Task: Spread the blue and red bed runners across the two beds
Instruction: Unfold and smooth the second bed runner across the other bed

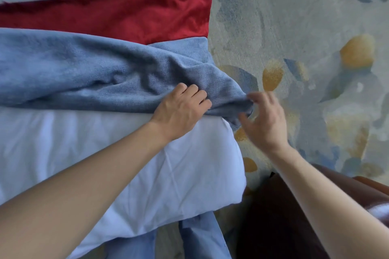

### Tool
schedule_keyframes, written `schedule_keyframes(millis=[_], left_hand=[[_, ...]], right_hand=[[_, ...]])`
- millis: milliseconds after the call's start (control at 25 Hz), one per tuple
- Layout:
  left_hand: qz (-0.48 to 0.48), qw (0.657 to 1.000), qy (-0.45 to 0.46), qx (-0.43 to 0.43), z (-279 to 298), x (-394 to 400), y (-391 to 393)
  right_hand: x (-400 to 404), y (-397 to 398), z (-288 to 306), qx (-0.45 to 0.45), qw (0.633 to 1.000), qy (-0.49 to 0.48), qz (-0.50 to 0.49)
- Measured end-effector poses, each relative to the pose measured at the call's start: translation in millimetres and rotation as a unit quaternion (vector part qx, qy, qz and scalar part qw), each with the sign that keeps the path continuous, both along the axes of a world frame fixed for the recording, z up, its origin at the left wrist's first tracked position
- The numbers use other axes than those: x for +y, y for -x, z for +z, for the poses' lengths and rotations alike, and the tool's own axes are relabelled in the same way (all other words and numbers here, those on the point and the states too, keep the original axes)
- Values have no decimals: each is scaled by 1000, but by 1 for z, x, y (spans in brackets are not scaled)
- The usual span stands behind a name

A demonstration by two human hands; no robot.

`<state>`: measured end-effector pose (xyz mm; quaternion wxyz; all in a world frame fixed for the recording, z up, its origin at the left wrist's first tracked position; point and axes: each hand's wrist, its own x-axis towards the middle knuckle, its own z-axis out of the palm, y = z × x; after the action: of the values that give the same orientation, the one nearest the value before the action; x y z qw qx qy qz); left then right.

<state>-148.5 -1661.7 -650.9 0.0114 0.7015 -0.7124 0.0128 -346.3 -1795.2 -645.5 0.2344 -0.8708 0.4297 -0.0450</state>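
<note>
At the right edge of the white bed, the blue runner lies bunched across the sheet, its end drooping over the side toward the patterned carpet. Just beyond it, touching its far edge, the red runner lies flat across the same bed. The left hand clutches a fold of the blue cloth with curled fingers. The right hand, blurred, pinches the hanging corner between thumb and fingertips.
</note>
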Motion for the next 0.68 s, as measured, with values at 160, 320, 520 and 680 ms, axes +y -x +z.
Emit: schedule_keyframes(millis=[160, 320, 520, 680], left_hand=[[4, 1000, 9, 13, 1, -3, -1], [44, 997, -14, 55, 3, 9, -15], [106, 972, -41, 207, 13, -4, -23], [81, 984, -48, 151, 14, -6, -30]], right_hand=[[40, -21, -20, 28, 981, 74, 179], [21, -22, -34, 47, 984, 131, 114], [-5, -6, -32, 58, 979, 123, 152], [-40, 30, -17, 127, 981, 78, 123]])
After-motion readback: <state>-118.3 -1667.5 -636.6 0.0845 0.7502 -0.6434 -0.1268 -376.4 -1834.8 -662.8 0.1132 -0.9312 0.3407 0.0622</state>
